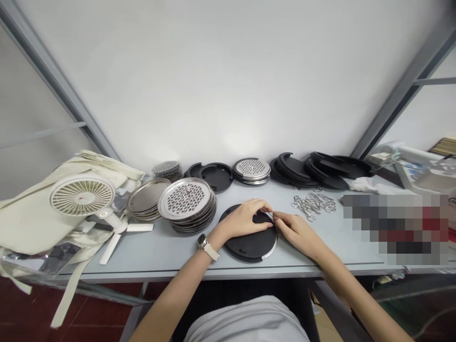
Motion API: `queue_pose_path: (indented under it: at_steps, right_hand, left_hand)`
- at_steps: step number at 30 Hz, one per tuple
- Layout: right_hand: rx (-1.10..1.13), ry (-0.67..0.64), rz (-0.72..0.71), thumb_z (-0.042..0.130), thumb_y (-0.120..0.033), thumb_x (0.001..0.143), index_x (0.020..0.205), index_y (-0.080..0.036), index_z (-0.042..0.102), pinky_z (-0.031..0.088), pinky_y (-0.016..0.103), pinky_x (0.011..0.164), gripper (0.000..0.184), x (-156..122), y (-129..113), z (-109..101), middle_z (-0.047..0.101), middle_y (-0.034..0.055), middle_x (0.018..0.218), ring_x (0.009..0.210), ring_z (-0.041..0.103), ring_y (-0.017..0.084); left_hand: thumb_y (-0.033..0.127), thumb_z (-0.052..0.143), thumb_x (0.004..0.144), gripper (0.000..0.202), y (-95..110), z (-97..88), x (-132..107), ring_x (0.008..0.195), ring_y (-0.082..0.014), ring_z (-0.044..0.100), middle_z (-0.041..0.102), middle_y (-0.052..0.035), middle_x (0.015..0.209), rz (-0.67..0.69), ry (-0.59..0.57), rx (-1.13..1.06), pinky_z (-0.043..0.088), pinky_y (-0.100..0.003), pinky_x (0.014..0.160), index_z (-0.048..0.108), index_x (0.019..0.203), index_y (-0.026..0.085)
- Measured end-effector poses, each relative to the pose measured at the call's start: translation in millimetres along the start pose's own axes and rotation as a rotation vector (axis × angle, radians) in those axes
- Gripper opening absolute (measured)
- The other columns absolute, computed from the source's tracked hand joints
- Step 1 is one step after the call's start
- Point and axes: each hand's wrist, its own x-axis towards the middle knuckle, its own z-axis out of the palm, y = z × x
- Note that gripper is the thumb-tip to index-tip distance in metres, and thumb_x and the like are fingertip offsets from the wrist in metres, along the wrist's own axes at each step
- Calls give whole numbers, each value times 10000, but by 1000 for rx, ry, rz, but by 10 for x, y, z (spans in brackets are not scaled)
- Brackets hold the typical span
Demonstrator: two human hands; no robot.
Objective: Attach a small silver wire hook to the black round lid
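Observation:
A round black disc point(249, 243) with a thin metal rim lies flat on the grey table point(171, 251) in front of me. My left hand point(242, 220) rests on top of the disc, fingers curled and pressed near its far right edge. My right hand point(294, 229) sits beside the disc's right rim, fingertips pinched together and meeting the left hand's fingers at the edge. Something small and thin seems held in the pinch; I cannot make it out. A watch is on my left wrist.
A stack of perforated metal discs point(187, 202) and plain metal plates point(146, 197) stand left of the disc. Black discs point(309, 168) line the back wall, with another metal disc stack point(251, 170). Metal clips point(313, 203) lie at the right. A small white fan point(82, 195) sits on cloth bags.

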Motion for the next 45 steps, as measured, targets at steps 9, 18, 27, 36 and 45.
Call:
queue_pose_path:
  at_steps: [9, 18, 27, 36, 45]
  right_hand:
    - [-6, -4, -1, 343, -302, 898, 637, -198, 480, 342, 251, 548, 312, 1, 11, 4, 567, -8, 578, 540, 504, 141]
    - [-18, 10, 11, 354, -301, 898, 660, -199, 468, 319, 243, 522, 283, -2, 7, 30, 531, -20, 554, 512, 479, 127]
    - [-26, 21, 9, 359, -334, 909, 662, -203, 458, 312, 239, 509, 297, -1, 15, 43, 510, -27, 538, 497, 468, 126]
    - [-35, 54, -8, 374, -342, 918, 669, -208, 454, 304, 235, 497, 294, -28, 17, 56, 525, -22, 541, 483, 458, 124]
    - [-24, 95, -4, 388, -360, 918, 649, -213, 403, 297, 228, 498, 307, -25, 17, 85, 428, -49, 523, 484, 407, 108]
  left_hand:
    - [253, 640, 812, 255, 4, -4, -3, 1000, -179, 579, 649, -31, 1022, -45, 12, -10, 425, -306, 910, 571, 1052, 203]
    - [244, 641, 808, 245, 38, -26, 0, 999, -184, 587, 656, -28, 1007, -93, 0, -15, 426, -303, 904, 581, 1042, 203]
    - [241, 642, 802, 225, 16, -17, 0, 977, -182, 572, 653, -26, 965, -63, 21, 4, 427, -299, 877, 588, 1016, 197]
    - [207, 628, 806, 203, 28, -25, 4, 974, -178, 568, 652, -21, 952, -64, 4, 19, 421, -293, 876, 590, 1005, 194]
    - [201, 627, 806, 178, 11, -18, 1, 946, -169, 569, 652, -22, 932, -27, 29, 14, 426, -280, 853, 601, 981, 187]
